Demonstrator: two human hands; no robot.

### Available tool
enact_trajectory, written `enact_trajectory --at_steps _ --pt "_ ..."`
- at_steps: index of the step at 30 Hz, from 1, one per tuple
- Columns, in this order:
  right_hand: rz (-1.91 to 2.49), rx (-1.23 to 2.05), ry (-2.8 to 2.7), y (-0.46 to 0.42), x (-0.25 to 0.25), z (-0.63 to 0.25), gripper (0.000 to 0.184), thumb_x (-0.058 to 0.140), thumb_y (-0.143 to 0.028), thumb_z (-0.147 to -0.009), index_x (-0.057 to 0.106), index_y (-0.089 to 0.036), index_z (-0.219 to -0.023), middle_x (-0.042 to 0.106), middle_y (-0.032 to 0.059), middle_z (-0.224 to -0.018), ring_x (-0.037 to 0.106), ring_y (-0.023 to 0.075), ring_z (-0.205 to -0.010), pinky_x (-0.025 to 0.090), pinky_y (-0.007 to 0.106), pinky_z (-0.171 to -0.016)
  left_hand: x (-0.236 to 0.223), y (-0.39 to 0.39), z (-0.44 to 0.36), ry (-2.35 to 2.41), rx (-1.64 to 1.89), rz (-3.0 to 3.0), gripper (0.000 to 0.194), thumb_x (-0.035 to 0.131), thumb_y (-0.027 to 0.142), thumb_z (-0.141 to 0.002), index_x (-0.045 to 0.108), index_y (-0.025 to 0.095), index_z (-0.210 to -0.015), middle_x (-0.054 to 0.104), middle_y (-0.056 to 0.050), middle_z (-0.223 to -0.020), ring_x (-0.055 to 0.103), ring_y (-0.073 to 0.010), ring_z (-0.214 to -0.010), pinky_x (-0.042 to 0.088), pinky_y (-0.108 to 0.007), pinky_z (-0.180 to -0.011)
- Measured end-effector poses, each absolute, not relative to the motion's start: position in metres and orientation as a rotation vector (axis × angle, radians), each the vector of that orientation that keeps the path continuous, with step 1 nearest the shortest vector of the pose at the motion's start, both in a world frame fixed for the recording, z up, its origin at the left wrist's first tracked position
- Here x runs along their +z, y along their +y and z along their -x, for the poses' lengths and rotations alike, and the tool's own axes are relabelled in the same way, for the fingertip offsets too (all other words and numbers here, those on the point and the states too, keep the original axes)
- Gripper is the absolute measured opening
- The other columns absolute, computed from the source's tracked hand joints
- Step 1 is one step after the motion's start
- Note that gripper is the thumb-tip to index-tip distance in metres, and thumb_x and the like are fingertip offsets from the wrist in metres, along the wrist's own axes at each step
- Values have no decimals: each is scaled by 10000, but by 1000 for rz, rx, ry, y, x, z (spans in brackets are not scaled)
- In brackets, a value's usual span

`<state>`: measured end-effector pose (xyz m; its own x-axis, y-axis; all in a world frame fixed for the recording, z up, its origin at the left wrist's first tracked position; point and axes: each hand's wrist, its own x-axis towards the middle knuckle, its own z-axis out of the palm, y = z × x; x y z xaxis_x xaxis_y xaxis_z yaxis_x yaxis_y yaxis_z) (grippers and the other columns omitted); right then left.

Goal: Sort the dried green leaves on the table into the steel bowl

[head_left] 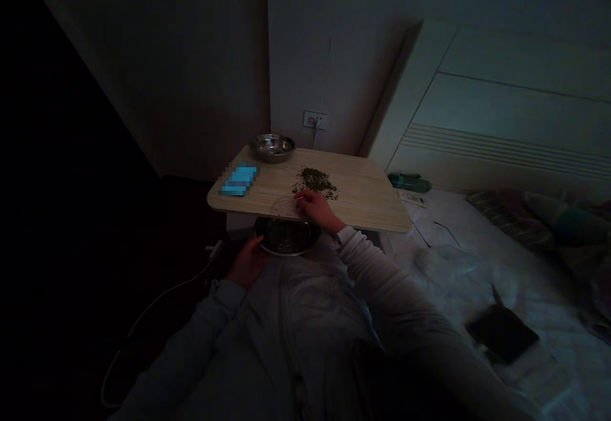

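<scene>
My left hand (pixel 248 261) is closed on the rim of a metal bowl (pixel 287 252), which sits just below the near edge of a small wooden table (pixel 367 186). Greenish contents lie in the bowl, too dark to make out clearly. Over that edge, my right hand (pixel 312 207) has its fingers pinched at a clear half-round piece (pixel 284 206), perhaps a protractor, lying flat on the tabletop. Just beyond the fingers, a loose pile of small green grains (pixel 312 178), bean-like in size, spreads across the wood.
A second metal bowl (pixel 272 147) stands at the table's far left corner. A lit phone (pixel 240 180) lies left of the grains. On the bed to the right are a green bottle (pixel 411 183), a remote-like device (pixel 412 199) and a dark square object (pixel 503 333). A white cable (pixel 157 299) loops at left.
</scene>
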<state>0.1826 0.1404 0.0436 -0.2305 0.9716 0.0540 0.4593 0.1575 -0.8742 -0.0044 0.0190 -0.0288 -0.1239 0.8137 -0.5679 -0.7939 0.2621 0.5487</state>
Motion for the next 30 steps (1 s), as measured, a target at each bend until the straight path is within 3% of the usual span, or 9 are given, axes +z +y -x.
enact_trajectory --at_steps 9,17,24,30 --pt "1365 1062 -1695 146 47 -182 188 682 -183 -906 815 -191 -1038 796 9 -815 718 146 -702 619 295 -824 -26 20 1 992 1378 19 213 617 49 -974 724 197 -865 805 -1 -781 780 -165 -724 672 -318 -864" --pt "1437 953 -1758 152 48 -179 215 690 -130 -925 832 -194 -1073 830 37 -901 764 170 -829 615 329 -957 -31 20 4 1012 1384 6 149 691 60 -916 720 191 -849 806 -11 -794 793 -185 -777 663 -348 -908" --pt "1404 1002 -1786 145 53 -176 196 693 -108 -889 824 -206 -998 805 3 -843 735 165 -786 612 318 -903 -22 18 1 1015 1376 1 236 603 60 -1005 705 183 -831 802 -9 -804 786 -156 -754 654 -332 -950" --pt "1374 1099 -1781 143 55 -175 182 664 -86 -883 802 -200 -913 753 -21 -743 702 152 -734 592 289 -860 -25 19 1 1020 1384 4 157 661 64 -939 715 196 -874 803 -11 -782 782 -175 -734 670 -335 -858"
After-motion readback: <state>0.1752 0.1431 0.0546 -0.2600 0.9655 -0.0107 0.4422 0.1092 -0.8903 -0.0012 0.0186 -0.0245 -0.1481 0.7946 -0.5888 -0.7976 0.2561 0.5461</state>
